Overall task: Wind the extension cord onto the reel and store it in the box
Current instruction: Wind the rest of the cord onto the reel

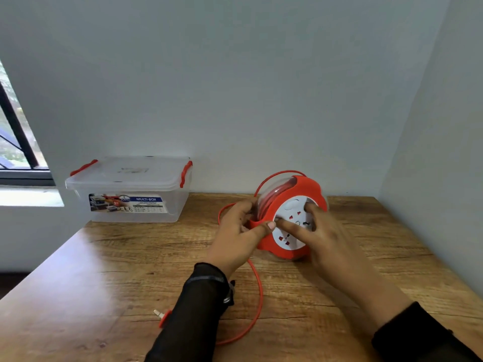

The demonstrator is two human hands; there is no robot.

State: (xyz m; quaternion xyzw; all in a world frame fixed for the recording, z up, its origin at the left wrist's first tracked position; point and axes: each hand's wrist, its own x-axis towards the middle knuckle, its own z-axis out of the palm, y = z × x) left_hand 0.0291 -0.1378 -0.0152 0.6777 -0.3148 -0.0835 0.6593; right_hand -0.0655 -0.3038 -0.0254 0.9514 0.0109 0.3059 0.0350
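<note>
Cord reel (pixel 288 218) stands on edge near the back of the desk (pixel 104 270), between my 2 hands. My left hand (pixel 241 231) grips its red rim, thumb across the front; my right hand (pixel 321 231) presses curled fingers into the white socket face, blurred. I judge the plastic reel light and rigid, best steadied by the rim and turned at the face. Loose orange cord (pixel 258 291) looks limp, trailing behind my left sleeve to the plug (pixel 162 315), partly hidden. The lidded clear storage box (pixel 130 189) sits well apart, left.
</note>
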